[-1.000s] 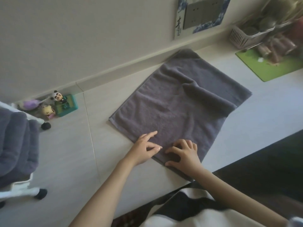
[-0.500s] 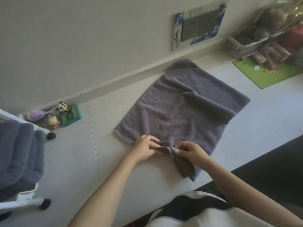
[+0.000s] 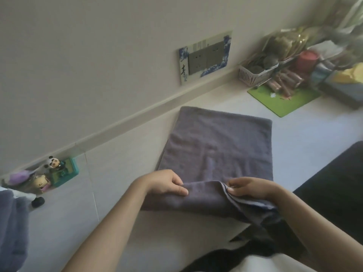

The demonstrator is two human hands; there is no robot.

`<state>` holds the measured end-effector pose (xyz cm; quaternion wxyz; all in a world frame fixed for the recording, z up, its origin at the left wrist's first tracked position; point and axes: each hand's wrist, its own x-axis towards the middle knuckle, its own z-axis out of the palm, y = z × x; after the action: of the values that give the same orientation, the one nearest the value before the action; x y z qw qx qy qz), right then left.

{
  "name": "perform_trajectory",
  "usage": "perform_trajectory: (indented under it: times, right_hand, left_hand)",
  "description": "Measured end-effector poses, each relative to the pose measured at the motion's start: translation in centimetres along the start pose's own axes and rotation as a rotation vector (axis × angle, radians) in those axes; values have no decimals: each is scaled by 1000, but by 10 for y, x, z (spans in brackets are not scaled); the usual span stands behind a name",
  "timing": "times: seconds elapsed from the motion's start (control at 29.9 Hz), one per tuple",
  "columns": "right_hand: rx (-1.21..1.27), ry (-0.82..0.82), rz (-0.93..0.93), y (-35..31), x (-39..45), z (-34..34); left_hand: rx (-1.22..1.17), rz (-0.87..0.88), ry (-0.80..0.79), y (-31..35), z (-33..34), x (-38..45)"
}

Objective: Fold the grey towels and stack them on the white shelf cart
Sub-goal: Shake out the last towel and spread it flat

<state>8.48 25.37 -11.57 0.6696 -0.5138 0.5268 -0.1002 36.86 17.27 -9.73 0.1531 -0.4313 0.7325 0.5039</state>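
The counter (image 3: 294, 150) runs pale and flat from the near left to the far right, against the wall. On it, about in the middle, lies the grey towel (image 3: 216, 142), spread mostly flat with its far edge close to the wall and its near edge lifted toward the person. At the far left edge of view sits a stack of grey towels (image 3: 11, 222), apparently on the cart, of which only a white bar and a black wheel show.

The towel looks like soft, thick terry: light, limp, with no stiffness of its own. It should drape and sag wherever it is unsupported, as its near right corner does now, hanging off the counter's edge. The pile gives fingers good purchase, so slipping is unlikely; wrinkles and uneven edges are the real risk. The best hold is at the two near corners or along the hemmed edge, spaced wide so that the fold carries over straight.

The left hand (image 3: 165, 183) pinches the raised near edge, thumb on top and fingers curled beneath. The right hand (image 3: 249, 188) grips the same edge just to the right, at the paler hem, fingers curled round the cloth.
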Motion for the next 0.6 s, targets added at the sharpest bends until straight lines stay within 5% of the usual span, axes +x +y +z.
perform_trajectory:
  times: [0.13,0.3,0.4,0.6]
  right_hand:
    - [-42,12,50,9,-3,-17]
    - [7,290,139,14,8,-35]
    - [-225,511,245,15,24,-51]
    - [-622,639,294,13,51,-39]
  left_hand:
    - [121,-16,-9,25,-17,18]
    - [266,-45,186,46,-25,67]
    - [413,-58,253,43,-20,101]
    - [528,-80,213,22,-16,121]
